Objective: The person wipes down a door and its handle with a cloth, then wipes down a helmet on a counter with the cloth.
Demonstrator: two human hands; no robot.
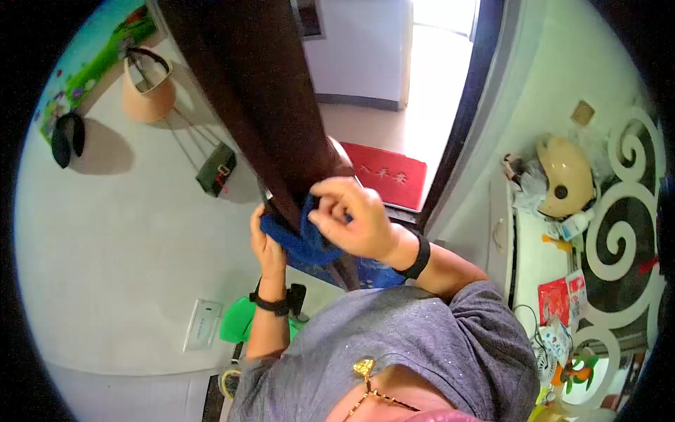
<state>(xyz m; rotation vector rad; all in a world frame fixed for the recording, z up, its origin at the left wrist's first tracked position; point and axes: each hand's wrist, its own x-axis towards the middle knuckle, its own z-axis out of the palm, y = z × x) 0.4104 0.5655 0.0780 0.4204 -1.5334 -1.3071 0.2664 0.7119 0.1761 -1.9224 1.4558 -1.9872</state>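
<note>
A blue cloth (301, 243) is wrapped against the narrow edge of a dark brown door (260, 91), which stands open in front of me. My left hand (267, 243) grips the cloth's left side, beside the door's face, with part of its fingers hidden behind the cloth. On the other side of the edge, my right hand (355, 218) has its fingers curled, with thumb and forefinger at the cloth's upper right part. Near the left hand, a bit of metal shows on the door's edge, mostly covered.
Beyond the doorway lies a red mat (394, 176). A visor hat (149, 84) and a dark green bag (216, 170) hang on the left wall, above a white switch panel (202, 325). At right, a cream helmet (564, 177) and small packets crowd a white cabinet (500, 232).
</note>
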